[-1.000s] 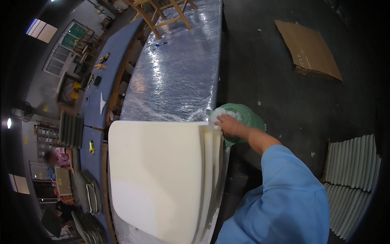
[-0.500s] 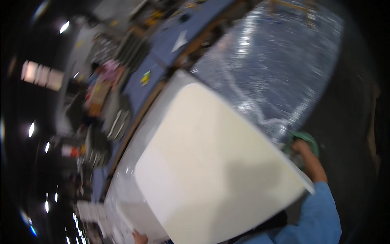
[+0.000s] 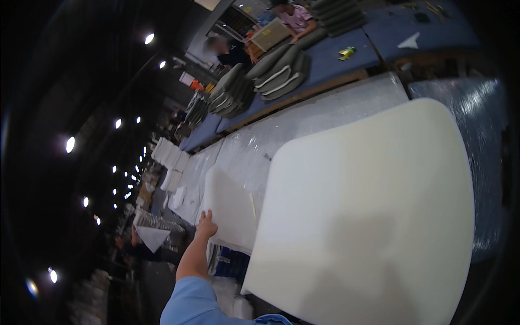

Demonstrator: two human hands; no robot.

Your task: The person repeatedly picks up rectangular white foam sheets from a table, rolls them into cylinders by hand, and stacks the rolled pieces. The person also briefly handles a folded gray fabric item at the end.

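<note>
A large cream foam panel [image 3: 374,216] lies across the long table wrapped in clear plastic film [image 3: 325,116]. To its left a smaller white foam sheet [image 3: 233,203] rests on the same film, partly lifted. My left hand [image 3: 206,223], on a blue-sleeved arm, reaches forward and holds the near left edge of that smaller sheet. My right hand is out of the picture.
Stacks of grey curved cushions [image 3: 276,73] sit on a blue workbench [image 3: 379,46] behind the table. Two people [image 3: 295,16] work at the far end. Piles of white foam pieces [image 3: 170,157] stand at the left. A person [image 3: 132,244] is below the table's left end.
The view has swung to the left along the table. My right hand, which was by a green object, has left the picture. My left hand has reached out to the smaller foam sheet.
</note>
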